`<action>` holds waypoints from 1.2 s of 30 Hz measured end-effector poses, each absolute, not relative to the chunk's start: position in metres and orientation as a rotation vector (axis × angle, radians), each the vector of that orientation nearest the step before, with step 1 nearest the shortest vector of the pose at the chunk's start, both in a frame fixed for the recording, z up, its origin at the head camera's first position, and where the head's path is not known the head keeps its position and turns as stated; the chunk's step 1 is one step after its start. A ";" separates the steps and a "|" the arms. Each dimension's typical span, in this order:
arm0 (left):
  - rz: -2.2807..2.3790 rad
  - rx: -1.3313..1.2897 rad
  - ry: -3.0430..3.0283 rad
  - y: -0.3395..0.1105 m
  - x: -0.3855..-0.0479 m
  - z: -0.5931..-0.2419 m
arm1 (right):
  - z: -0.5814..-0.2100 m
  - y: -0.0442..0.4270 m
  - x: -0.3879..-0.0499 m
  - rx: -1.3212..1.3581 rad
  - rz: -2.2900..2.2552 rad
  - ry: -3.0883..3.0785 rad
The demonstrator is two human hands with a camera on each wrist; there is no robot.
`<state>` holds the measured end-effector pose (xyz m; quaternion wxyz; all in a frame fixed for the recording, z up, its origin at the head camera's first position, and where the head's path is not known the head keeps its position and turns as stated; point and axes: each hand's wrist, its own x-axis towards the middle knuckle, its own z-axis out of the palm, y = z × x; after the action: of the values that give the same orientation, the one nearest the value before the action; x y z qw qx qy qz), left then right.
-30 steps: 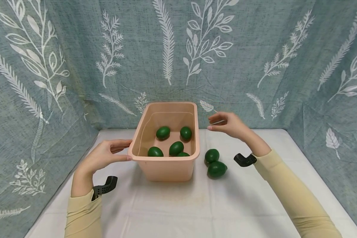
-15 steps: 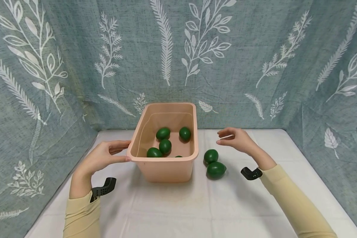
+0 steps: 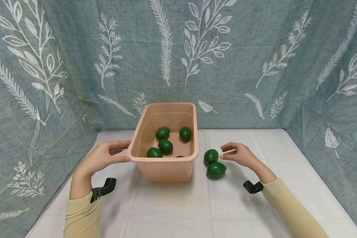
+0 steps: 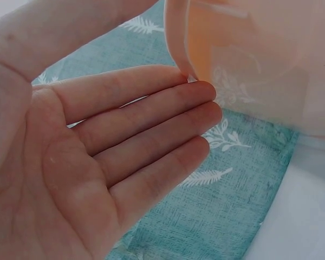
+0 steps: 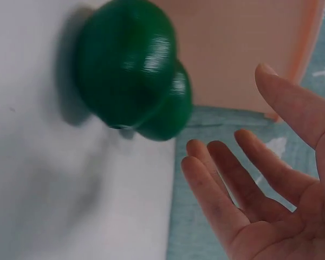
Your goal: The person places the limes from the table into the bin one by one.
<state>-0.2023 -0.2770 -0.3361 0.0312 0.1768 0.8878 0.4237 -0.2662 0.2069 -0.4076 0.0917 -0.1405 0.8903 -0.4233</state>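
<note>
A peach-coloured plastic bin [image 3: 169, 169] stands on the white table, with several dark green, glossy limes inside; one lime [image 3: 165, 146] lies near its middle. The front wall partly hides the nearest ones. At the left rim, my left hand [image 3: 100, 157] touches the bin with extended fingertips; the left wrist view shows its fingers [image 4: 157, 130] straight and side by side. Two more limes are outside, right of the bin: a rear lime [image 3: 211, 156] and a front lime [image 3: 216, 170], close together. Just right of them hovers my right hand [image 3: 239, 155], fingers apart, holding nothing.
A white cloth [image 3: 172, 211] covers the table. Blue-green fabric [image 3: 178, 66] with white leaf prints hangs behind and along both sides. Each wrist carries a black camera mount [image 3: 253, 187].
My right hand has come down from beside the bin's right rim to the limes on the table. Inside the bin, one lime has rolled left. The left hand stays at the rim.
</note>
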 end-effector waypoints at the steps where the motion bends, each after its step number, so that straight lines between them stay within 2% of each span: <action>1: 1.310 0.545 2.733 -0.277 -0.202 -0.336 | -0.411 0.207 -0.265 -0.413 -1.260 2.641; 21: 1.316 0.547 2.729 -0.279 -0.203 -0.337 | -0.453 0.203 -0.250 -0.401 -1.275 2.572; 36: 1.313 0.557 2.728 -0.278 -0.203 -0.337 | -0.457 0.198 -0.247 -0.327 -1.306 2.548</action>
<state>-0.2028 -0.2777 -0.3371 0.0315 0.1807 0.8858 0.4263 -0.2470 0.1978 -0.4570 0.1295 -0.1124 0.8768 -0.4493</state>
